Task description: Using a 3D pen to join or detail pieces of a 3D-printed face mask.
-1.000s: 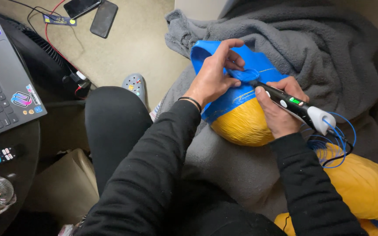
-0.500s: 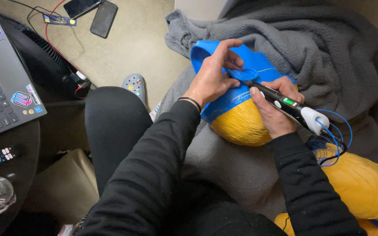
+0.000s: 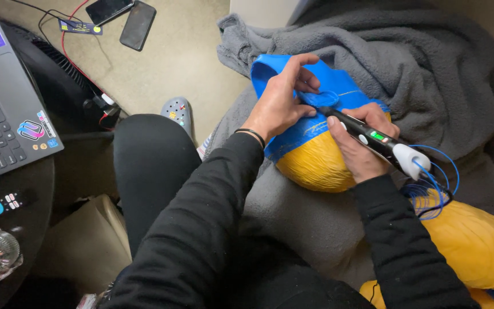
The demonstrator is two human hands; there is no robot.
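Left hand: left hand [image 3: 281, 103] lies spread on the blue shell [image 3: 338, 109], fingers curled over its edge, pressing rather than gripping.
Right hand: right hand [image 3: 361, 146] is wrapped around a black 3D pen [image 3: 373, 136], tip at 10 o'clock touching the blue surface.
Workpiece: yellow rounded form [image 3: 315, 166] on a grey blanket [image 3: 418, 63], centre-right.
Filament: blue filament [image 3: 435, 183] loops at 4 o'clock of the pen.
Laptop: laptop [image 3: 1, 103] at 9 o'clock.

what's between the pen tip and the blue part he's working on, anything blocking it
Nothing visible does. The right hand holds the black pen with its tip right at the blue shell on the yellow piece. The left hand presses on the shell beside the tip, its fingers to the side, not across it.
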